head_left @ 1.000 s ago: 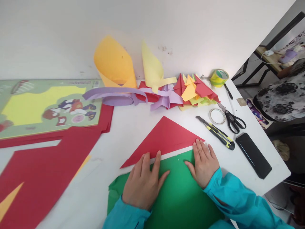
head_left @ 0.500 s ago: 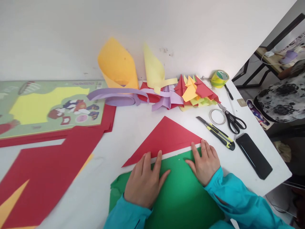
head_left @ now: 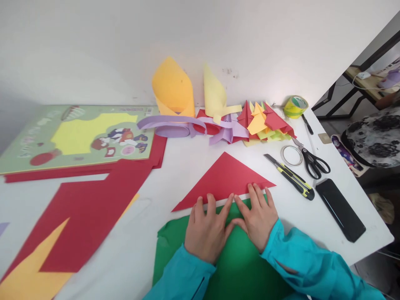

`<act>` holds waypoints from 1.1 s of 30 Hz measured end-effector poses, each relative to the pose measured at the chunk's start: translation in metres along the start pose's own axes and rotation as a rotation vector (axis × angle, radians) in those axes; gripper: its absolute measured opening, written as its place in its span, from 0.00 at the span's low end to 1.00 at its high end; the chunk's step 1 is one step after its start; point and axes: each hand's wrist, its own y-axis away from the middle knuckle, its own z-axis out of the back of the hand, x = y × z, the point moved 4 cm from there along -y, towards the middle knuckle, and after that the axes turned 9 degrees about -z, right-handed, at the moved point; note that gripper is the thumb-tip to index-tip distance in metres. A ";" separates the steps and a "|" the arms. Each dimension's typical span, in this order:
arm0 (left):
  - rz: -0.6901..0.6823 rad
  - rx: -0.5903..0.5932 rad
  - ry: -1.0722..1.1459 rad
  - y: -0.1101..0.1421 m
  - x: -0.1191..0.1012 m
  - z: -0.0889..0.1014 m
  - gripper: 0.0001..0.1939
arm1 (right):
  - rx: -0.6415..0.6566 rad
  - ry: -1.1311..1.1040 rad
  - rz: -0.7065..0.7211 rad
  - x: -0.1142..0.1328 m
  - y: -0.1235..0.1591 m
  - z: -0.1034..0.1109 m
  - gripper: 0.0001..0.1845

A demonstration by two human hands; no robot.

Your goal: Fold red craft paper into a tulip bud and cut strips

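Observation:
A red paper triangle point(head_left: 225, 178) lies folded on the white table point(head_left: 175, 166), partly over a green sheet point(head_left: 243, 266). My left hand point(head_left: 208, 229) lies flat with fingers spread on the triangle's lower edge. My right hand point(head_left: 258, 216) lies flat beside it, fingers on the same edge. The two thumbs nearly touch. Both arms wear teal sleeves.
Folded paper shapes point(head_left: 265, 121), purple strips point(head_left: 175, 125) and curled yellow sheets point(head_left: 173, 89) sit by the wall. A utility knife point(head_left: 289, 176), tape ring point(head_left: 291, 155), scissors point(head_left: 312, 160), phone point(head_left: 340, 209) and tape roll point(head_left: 295, 106) lie right. Red sheets point(head_left: 90, 212) and a paper pack point(head_left: 81, 135) lie left.
Both hands have slid toward each other along the triangle's lower edge until the thumbs almost meet. The view has shifted slightly, moving everything a little rightward in frame.

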 end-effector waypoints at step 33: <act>0.023 -0.176 -0.086 0.002 0.005 0.013 0.19 | -0.164 -0.026 -0.060 -0.030 -0.024 0.014 0.18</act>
